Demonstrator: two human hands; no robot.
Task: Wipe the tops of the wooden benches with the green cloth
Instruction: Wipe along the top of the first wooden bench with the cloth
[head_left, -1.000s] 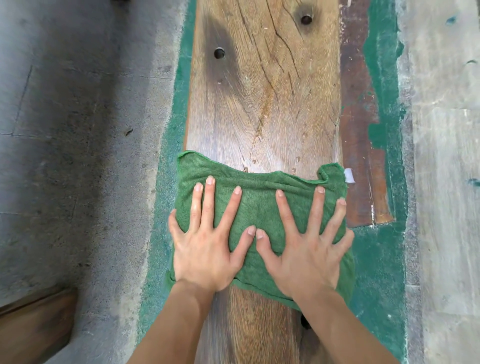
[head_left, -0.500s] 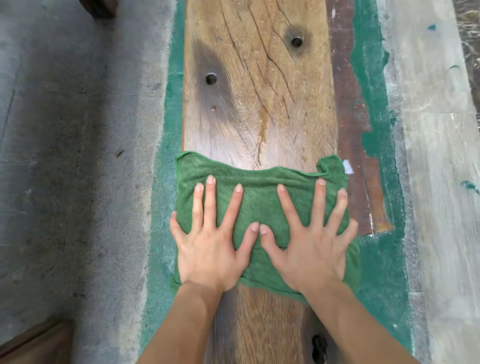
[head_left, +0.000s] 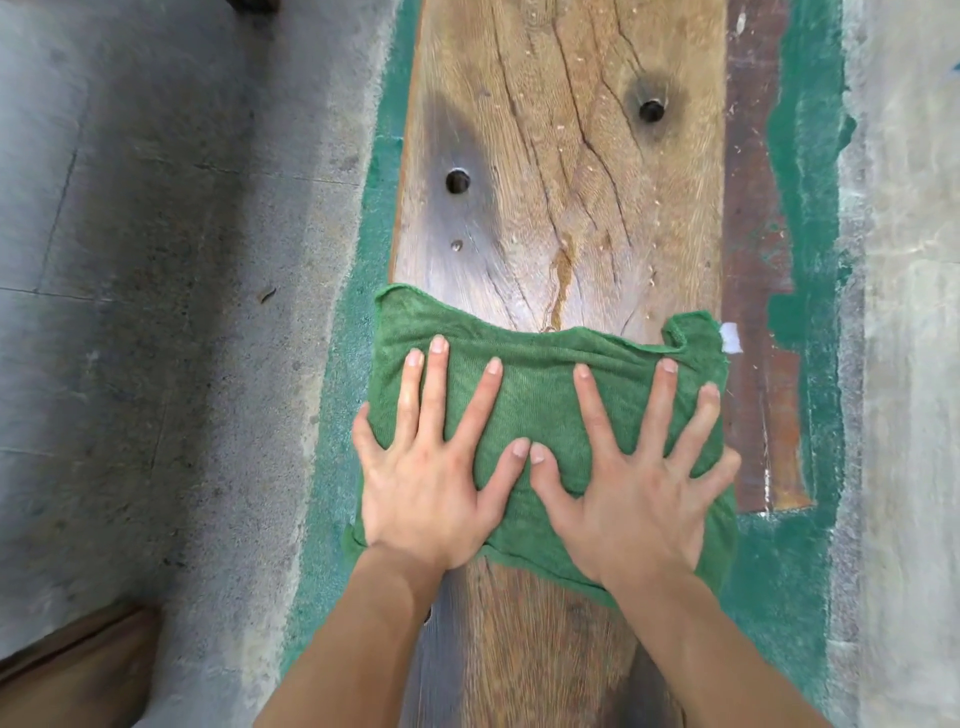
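Grey concrete floor (head_left: 130, 312) on L, w/ seam lines & a small dark fleck (head_left: 268, 294). Green painted strip (head_left: 332, 415) runs beside it. More green paint (head_left: 810, 208) on R, next to a reddish-brown patch (head_left: 748, 260). Pale concrete slab (head_left: 909, 364) far R. Brown wooden piece (head_left: 67, 675) bottom-L corner, cut off by frame edge.

The table (head_left: 561, 156) runs out of view at the top and bottom, so neither end shows. The green cloth (head_left: 540, 395) hides the wood beneath it and covers both long edges of the table where it laps over them. The left hand (head_left: 426, 499) and right hand (head_left: 628, 509), spread flat, hide much of the cloth; both forearms are cut off below. The white tag (head_left: 730, 338) is too small to read. A brown wooden thing (head_left: 67, 670) beyond the table's left edge is cropped.
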